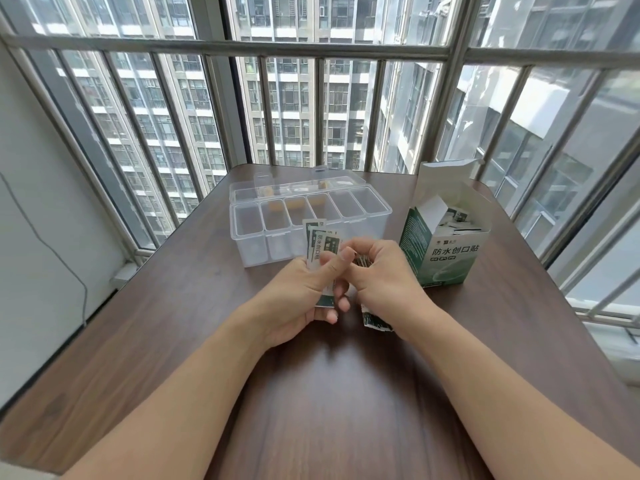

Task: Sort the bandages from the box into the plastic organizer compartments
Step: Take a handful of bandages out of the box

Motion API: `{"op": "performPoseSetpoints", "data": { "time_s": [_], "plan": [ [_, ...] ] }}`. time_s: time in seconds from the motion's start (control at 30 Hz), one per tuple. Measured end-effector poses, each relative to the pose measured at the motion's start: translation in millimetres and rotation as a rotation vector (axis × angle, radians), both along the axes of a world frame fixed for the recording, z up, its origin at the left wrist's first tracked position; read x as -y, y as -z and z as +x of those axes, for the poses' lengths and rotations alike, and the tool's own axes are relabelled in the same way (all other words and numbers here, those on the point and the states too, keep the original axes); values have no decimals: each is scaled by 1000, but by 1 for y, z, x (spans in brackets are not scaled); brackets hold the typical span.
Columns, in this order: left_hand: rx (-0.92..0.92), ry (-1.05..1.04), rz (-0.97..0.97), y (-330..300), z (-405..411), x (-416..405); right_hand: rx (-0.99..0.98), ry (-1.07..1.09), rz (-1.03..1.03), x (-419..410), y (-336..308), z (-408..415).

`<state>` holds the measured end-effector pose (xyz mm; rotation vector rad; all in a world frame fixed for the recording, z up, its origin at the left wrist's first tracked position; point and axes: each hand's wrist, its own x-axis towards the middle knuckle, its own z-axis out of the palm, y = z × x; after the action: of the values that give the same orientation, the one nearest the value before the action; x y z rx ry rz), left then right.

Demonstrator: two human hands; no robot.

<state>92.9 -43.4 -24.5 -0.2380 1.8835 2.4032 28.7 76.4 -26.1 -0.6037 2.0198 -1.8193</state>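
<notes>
A green-and-white bandage box (446, 247) stands open at the right of the table, with several wrapped bandages showing inside. The clear plastic organizer (308, 220) sits at the back centre with its lid open and a row of several compartments. My left hand (304, 296) grips a fanned stack of wrapped bandages (320, 240) just in front of the organizer. My right hand (377, 268) is closed on more bandages (374, 320), whose lower ends stick out below the palm. Both hands touch each other at the fingertips.
The dark wooden table (311, 393) stands against a barred balcony window (311, 53) with tower blocks outside. A white wall with a thin cable (62, 258) is on the left. The table's edges fall away at left and right.
</notes>
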Motion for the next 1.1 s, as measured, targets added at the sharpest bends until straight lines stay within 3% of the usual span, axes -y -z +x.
{"op": "performPoseSetpoints", "data": {
  "time_s": [0.1, 0.23, 0.4, 0.53, 0.67, 0.83, 0.93, 1.1],
  "plan": [
    [30, -47, 74, -2, -2, 0, -140, 251, -54, -1, -2, -4],
    [90, -30, 146, -2, 2, -9, -114, 412, -360, 1, -10, -2],
    [110, 90, 138, -1, 7, -29, -317, 474, -142, 7, 1, 1],
    [105, 153, 130, -1, 5, -28, -231, 363, 40, 6, -3, 1],
    [101, 221, 125, -2, 7, -18, 76, 193, -3, -6, -21, 2],
    [82, 183, 124, 1, 5, -15, 131, 67, -33, -8, -19, 9],
    [47, 182, 100, 2, 5, -10, 94, -22, -69, -6, -14, 7],
    [26, 168, 170, 1, 4, -2, -242, -315, 88, -27, -12, -3]
  ]
}}
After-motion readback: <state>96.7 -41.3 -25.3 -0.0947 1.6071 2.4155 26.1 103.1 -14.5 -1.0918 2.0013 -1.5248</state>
